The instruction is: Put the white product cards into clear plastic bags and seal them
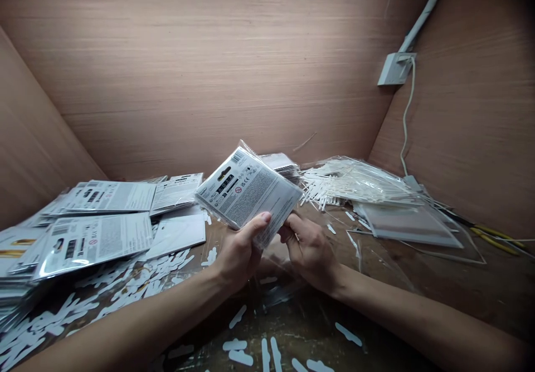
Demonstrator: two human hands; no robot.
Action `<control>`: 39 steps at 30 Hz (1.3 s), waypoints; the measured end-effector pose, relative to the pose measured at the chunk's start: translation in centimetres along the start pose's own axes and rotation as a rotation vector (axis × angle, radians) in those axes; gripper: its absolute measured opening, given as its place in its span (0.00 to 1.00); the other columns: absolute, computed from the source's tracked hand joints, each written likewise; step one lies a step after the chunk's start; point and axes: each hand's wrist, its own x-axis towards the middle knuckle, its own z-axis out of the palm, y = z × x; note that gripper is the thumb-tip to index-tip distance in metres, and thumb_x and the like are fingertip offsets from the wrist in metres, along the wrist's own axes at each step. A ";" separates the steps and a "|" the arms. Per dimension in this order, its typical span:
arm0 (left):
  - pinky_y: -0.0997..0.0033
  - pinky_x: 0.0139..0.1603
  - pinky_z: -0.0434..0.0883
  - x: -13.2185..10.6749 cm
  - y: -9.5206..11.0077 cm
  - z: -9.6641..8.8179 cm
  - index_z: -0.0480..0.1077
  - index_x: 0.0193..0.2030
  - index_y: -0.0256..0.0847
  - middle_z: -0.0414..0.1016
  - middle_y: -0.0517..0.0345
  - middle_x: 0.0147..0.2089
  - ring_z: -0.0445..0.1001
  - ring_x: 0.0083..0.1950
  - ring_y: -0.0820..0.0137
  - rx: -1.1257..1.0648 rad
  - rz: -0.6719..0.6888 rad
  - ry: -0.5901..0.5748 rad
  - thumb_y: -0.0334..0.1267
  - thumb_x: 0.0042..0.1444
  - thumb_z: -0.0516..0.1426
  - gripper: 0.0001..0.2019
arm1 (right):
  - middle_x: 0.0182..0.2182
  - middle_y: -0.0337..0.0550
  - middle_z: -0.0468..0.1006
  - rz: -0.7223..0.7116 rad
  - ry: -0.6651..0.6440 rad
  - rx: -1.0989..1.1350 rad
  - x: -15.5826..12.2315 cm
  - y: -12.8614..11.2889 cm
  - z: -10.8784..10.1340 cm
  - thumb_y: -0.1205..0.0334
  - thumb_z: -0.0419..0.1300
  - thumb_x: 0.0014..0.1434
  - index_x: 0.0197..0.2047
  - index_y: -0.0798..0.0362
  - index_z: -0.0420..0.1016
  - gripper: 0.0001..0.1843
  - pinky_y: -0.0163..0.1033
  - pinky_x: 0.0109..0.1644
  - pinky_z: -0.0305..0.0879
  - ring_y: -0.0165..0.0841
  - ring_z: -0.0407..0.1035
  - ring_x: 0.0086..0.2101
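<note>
Both hands hold one printed card pack (247,192) in a clear plastic sleeve, raised above the table's middle and tilted so its text side faces me. My left hand (239,252) grips its lower edge, thumb on top. My right hand (308,249) pinches the lower right corner with curled fingers. The sleeve's open flap sticks up at the top left.
Stacks of similar sleeved cards (90,233) cover the left side. White paper strips (125,283) litter the brown table (418,288). A bag of white sticks (359,182) and clear sleeves (407,221) lie right, with yellow-handled pliers (485,233). Wooden walls enclose the bench; a wall box (395,68) with cable hangs right.
</note>
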 end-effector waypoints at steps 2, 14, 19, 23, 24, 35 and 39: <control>0.69 0.54 0.77 0.0 0.1 -0.1 0.79 0.46 0.31 0.83 0.49 0.45 0.80 0.47 0.63 -0.027 -0.007 0.026 0.37 0.48 0.72 0.20 | 0.32 0.41 0.76 -0.019 -0.012 -0.018 0.2 0.1 -0.2 0.66 0.53 0.73 0.38 0.52 0.71 0.10 0.34 0.35 0.63 0.31 0.70 0.31; 0.70 0.35 0.81 0.4 -0.2 0.0 0.76 0.46 0.33 0.82 0.51 0.35 0.80 0.31 0.68 0.050 -0.112 0.058 0.38 0.59 0.64 0.12 | 0.26 0.41 0.78 0.000 -0.039 -0.123 0.1 0.3 -0.6 0.60 0.67 0.61 0.30 0.53 0.74 0.10 0.37 0.34 0.63 0.33 0.70 0.27; 0.69 0.35 0.80 2.4 2.1 -1.7 0.78 0.41 0.32 0.83 0.48 0.36 0.80 0.33 0.66 0.264 -0.147 0.037 0.39 0.54 0.70 0.13 | 0.38 0.45 0.83 0.114 -0.323 -0.105 0.7 0.8 -1.2 0.58 0.62 0.69 0.44 0.54 0.81 0.09 0.40 0.42 0.70 0.35 0.76 0.37; 0.54 0.59 0.76 2.9 5.4 -3.4 0.76 0.55 0.35 0.79 0.38 0.58 0.77 0.59 0.49 0.799 0.088 0.104 0.44 0.47 0.74 0.30 | 0.43 0.48 0.82 0.052 -0.549 -0.106 -0.2 1.7 -2.0 0.61 0.64 0.67 0.44 0.52 0.84 0.08 0.43 0.48 0.71 0.39 0.75 0.43; 0.46 0.65 0.71 2.5 6.0 -3.8 0.72 0.61 0.36 0.74 0.36 0.64 0.71 0.66 0.44 1.037 0.233 0.179 0.48 0.47 0.74 0.36 | 0.42 0.49 0.82 0.040 -0.578 -0.114 -0.5 1.8 -2.1 0.61 0.64 0.66 0.42 0.53 0.85 0.08 0.44 0.47 0.71 0.40 0.75 0.43; 0.60 0.54 0.71 -4.5 3.4 -5.2 0.75 0.56 0.42 0.81 0.49 0.51 0.74 0.52 0.61 1.718 0.966 -0.955 0.29 0.66 0.58 0.13 | 0.34 0.44 0.81 -0.204 -0.792 0.140 -1.2 0.0 -3.1 0.69 0.60 0.67 0.38 0.53 0.84 0.10 0.36 0.39 0.69 0.31 0.73 0.32; 0.59 0.51 0.71 -4.0 2.9 -4.7 0.77 0.50 0.45 0.83 0.50 0.45 0.76 0.46 0.62 1.615 1.081 -0.946 0.28 0.65 0.59 0.11 | 0.34 0.42 0.81 -0.098 -0.833 0.233 -1.4 -0.2 -3.0 0.67 0.64 0.65 0.39 0.50 0.85 0.07 0.35 0.40 0.70 0.31 0.74 0.33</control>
